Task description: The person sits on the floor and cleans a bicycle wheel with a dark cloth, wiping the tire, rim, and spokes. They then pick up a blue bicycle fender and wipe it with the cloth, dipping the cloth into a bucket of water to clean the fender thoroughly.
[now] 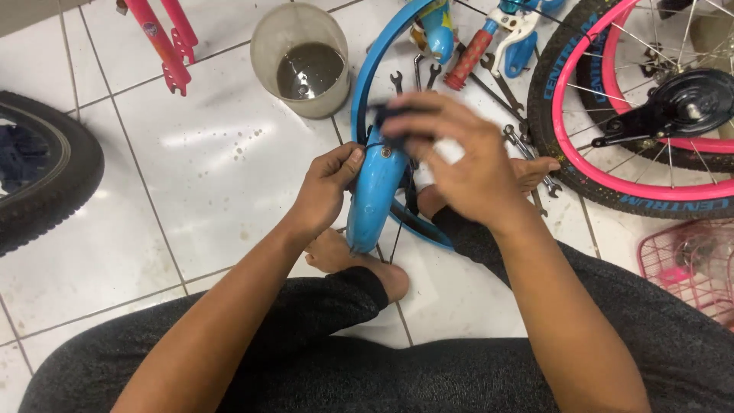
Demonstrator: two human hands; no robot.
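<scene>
A curved blue bicycle mudguard [375,195] stands between my knees, its lower end by my bare foot [359,264]. My left hand [327,187] grips its left side near the top. My right hand [451,157] is closed over a small dark part at the mudguard's upper end; motion blur hides what that part is. Thin black stays hang from the mudguard.
A second blue mudguard [367,76] lies on the white tiles. Beside it are a bucket of dark liquid [302,61], several spanners [527,145] and a pink-rimmed wheel [650,107]. A black tyre [46,168] lies at the left, with a pink fork [164,42] and a pink basket [692,264].
</scene>
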